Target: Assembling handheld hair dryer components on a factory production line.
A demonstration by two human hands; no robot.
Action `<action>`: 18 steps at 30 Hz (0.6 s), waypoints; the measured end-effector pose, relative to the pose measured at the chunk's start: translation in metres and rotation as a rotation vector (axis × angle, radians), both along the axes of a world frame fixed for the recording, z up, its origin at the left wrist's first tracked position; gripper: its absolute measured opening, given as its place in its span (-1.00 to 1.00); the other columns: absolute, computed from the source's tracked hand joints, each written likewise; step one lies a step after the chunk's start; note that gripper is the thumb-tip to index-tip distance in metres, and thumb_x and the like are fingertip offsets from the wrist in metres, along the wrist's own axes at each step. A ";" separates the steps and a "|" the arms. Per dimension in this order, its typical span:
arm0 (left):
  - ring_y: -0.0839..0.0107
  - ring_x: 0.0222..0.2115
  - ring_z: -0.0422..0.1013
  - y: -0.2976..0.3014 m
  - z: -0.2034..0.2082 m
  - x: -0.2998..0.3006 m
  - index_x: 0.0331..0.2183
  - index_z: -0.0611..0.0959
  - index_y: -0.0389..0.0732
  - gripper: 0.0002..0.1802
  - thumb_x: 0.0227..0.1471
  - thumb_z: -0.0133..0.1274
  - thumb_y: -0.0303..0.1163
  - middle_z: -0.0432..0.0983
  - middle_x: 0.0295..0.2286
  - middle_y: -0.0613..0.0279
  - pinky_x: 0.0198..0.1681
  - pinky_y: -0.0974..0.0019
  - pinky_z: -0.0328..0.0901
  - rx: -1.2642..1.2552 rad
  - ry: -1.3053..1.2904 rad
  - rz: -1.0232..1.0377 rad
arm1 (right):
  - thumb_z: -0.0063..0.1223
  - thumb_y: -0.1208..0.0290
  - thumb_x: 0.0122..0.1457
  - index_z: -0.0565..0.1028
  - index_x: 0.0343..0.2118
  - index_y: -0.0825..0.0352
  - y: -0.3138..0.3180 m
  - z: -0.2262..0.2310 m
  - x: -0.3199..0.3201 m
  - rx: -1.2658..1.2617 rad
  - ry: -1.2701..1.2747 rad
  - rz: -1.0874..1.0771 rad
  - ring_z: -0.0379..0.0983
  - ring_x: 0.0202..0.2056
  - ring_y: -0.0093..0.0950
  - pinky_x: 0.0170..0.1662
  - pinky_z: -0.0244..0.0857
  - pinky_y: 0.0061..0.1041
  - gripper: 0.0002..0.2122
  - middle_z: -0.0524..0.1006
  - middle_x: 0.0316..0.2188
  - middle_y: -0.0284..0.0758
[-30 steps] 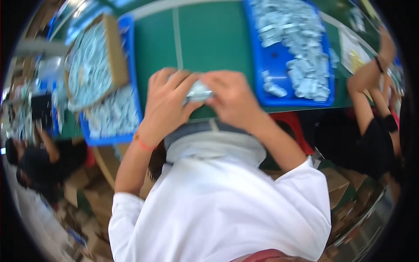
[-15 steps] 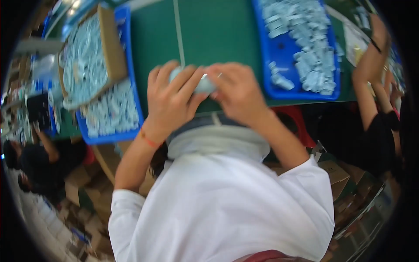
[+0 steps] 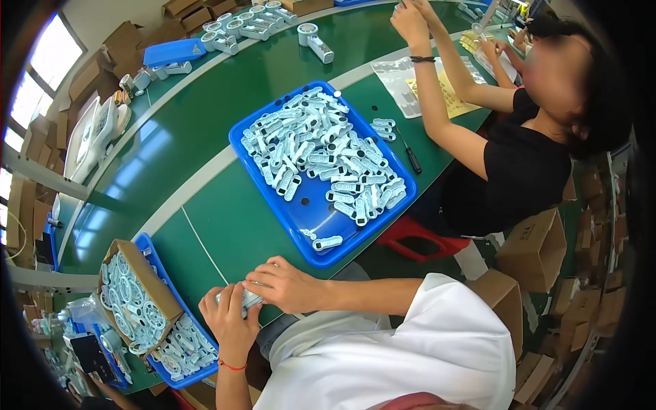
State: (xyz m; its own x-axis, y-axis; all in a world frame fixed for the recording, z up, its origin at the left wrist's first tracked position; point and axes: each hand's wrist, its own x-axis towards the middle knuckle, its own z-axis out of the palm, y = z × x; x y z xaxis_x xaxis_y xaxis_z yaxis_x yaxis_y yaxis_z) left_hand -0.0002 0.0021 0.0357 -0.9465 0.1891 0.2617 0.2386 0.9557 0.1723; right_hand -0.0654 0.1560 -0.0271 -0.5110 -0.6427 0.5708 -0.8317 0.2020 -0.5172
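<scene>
A small pale plastic casing is held between both my hands over the near edge of the green table. My left hand grips it from the left, fingers curled over it; a red string circles that wrist. From the right, my right hand has its fingers closed on the other end. Much of the casing is covered by my fingers, so its exact kind cannot be made out. Beyond my hands lies a blue tray heaped with pale blue elongated plastic pieces, some with black squares.
Left of me, a cardboard box of pale ring-shaped parts stands on another blue tray. A screwdriver lies beside the heaped tray. A co-worker's arms reach over the table at right, near a red stool.
My view has swung, bringing the far table and the co-worker into sight; the heaped tray now appears more central. Both hands still hold the casing together.
</scene>
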 end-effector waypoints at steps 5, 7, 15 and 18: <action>0.12 -0.30 0.29 -0.002 -0.004 0.000 -0.30 0.53 -0.29 -0.58 -0.27 0.13 -0.27 0.45 -0.35 0.15 -0.21 0.10 0.14 0.023 0.072 -0.004 | 0.21 0.43 -0.18 0.41 -0.15 0.37 0.001 0.002 0.001 -0.037 -0.029 -0.023 0.36 -0.15 -0.38 -0.11 0.16 -0.37 -0.56 0.44 -0.20 -0.25; 0.08 -0.26 0.28 -0.008 -0.005 0.004 -0.25 0.51 -0.28 -0.53 -0.31 0.16 -0.29 0.44 -0.29 0.14 -0.16 0.07 0.15 0.016 0.030 -0.034 | 0.21 0.40 -0.17 0.40 -0.11 0.37 0.002 0.006 -0.002 0.039 -0.117 0.063 0.37 -0.17 -0.37 -0.13 0.16 -0.37 -0.53 0.44 -0.23 -0.25; 0.12 0.07 0.07 -0.008 -0.022 0.021 0.02 0.29 -0.30 -0.22 -0.17 0.21 -0.12 0.03 0.06 0.10 0.08 0.08 0.07 0.540 0.345 0.377 | 0.17 0.39 -0.16 0.43 -0.15 0.44 0.000 0.019 -0.020 0.162 -0.240 0.097 0.42 -0.25 -0.21 -0.18 0.30 -0.34 -0.56 0.47 -0.28 -0.09; 0.24 0.00 0.19 0.013 -0.022 0.011 0.15 0.03 -0.16 -0.13 -0.07 0.15 -0.18 0.11 0.01 0.15 0.02 0.19 0.16 1.687 0.223 0.219 | 0.10 0.30 0.05 0.29 0.01 0.49 0.012 0.032 -0.027 -0.109 -1.104 0.164 0.36 -0.09 -0.45 -0.02 0.23 -0.50 -0.49 0.42 -0.09 -0.17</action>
